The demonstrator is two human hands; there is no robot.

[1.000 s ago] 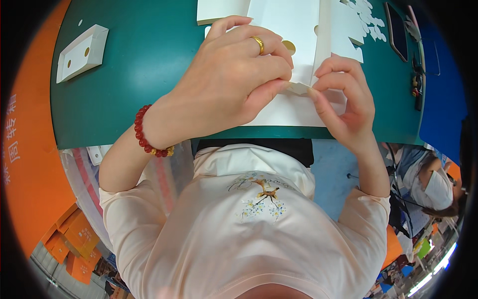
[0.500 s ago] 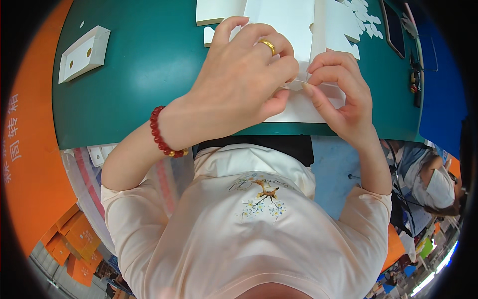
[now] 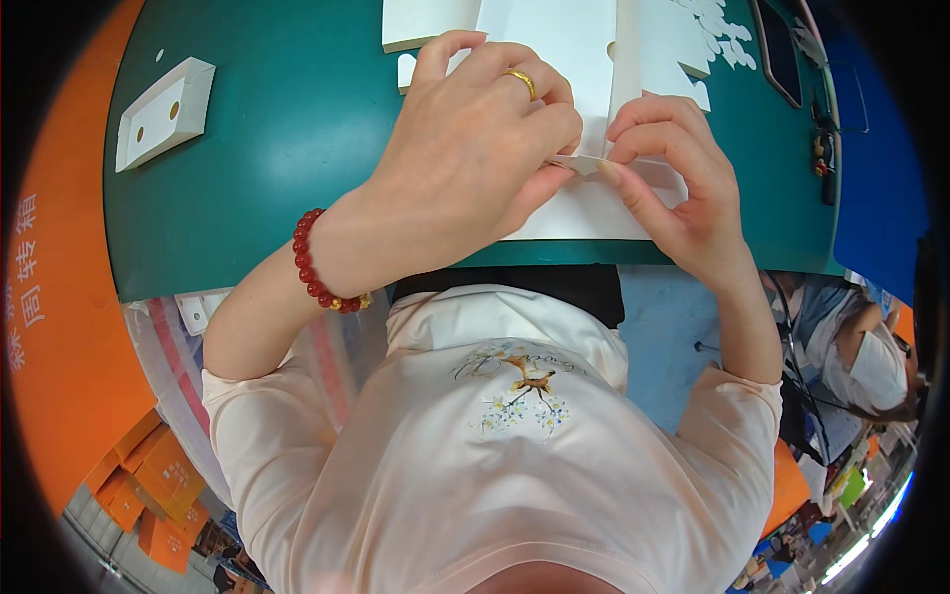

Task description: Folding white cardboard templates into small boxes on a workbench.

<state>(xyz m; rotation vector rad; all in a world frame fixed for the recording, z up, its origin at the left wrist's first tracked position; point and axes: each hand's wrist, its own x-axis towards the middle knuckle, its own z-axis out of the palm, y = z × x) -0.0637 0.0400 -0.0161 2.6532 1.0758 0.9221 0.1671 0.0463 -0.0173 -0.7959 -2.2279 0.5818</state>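
Observation:
A flat white cardboard box blank (image 3: 594, 213) lies in front of me at the table's near edge. My left hand (image 3: 480, 139), with a gold ring and a red bead bracelet on the wrist, is bent over it; thumb and forefinger pinch the edge of a small white flap (image 3: 582, 164). From the other side, the thumb and forefinger of my right hand (image 3: 683, 183) close on the same flap. Part of the blank is hidden under both hands.
On the green table (image 3: 277, 129), a shallow white box (image 3: 168, 114) with two round holes stands at the far left. More white cardboard (image 3: 426, 22) lies behind my hands. White scraps (image 3: 727, 35) and a dark phone (image 3: 779, 54) are at the right. Another person (image 3: 861, 351) is beyond the right edge.
Both hands have shifted slightly, and the left thumb lies straighter along the flap. The flap's edge shows more between the fingers.

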